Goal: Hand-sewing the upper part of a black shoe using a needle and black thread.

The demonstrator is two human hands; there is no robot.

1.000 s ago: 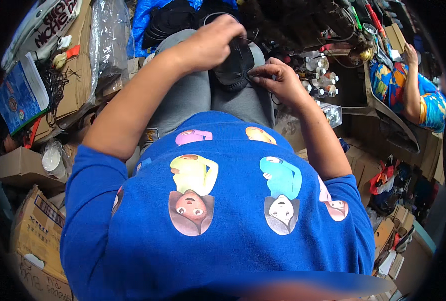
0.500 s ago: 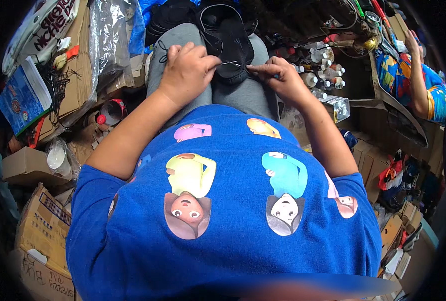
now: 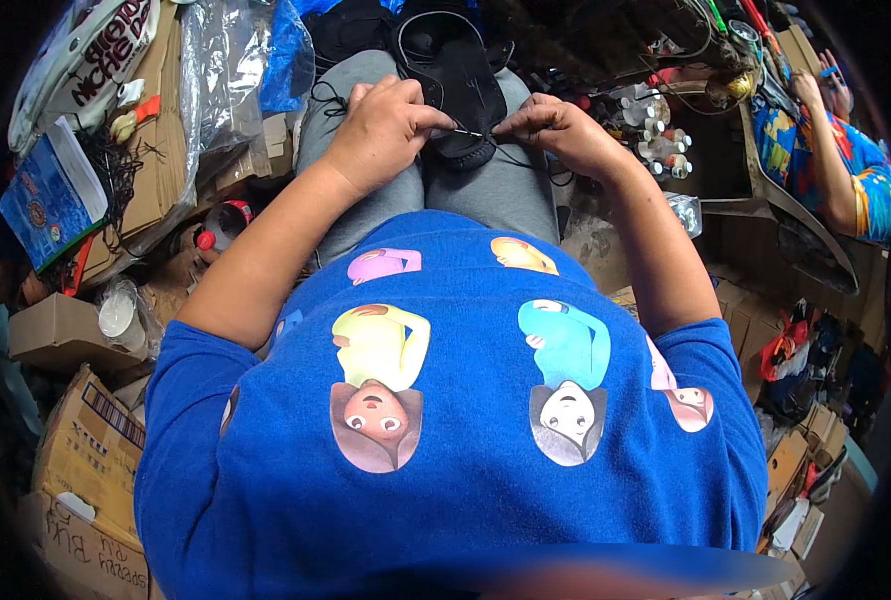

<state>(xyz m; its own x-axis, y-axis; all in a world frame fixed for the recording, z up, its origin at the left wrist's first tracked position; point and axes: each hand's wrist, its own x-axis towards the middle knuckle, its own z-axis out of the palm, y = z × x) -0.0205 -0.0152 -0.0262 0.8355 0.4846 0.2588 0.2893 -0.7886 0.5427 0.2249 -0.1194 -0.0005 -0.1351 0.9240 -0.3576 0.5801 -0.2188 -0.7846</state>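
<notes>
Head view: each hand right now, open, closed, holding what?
Left hand: closed, pinching a thin metal tool.
Right hand: closed at the edge of the shoe; whether it holds anything cannot be told.

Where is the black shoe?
In the head view, top centre, the black shoe lies on the grey trousers between the left hand and right hand.

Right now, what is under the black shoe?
Gray trousers show on both sides of the shoe and past its rounded end, so it seems to rest on them. Its underside, and whatever lies directly beneath it, is covered.
</notes>
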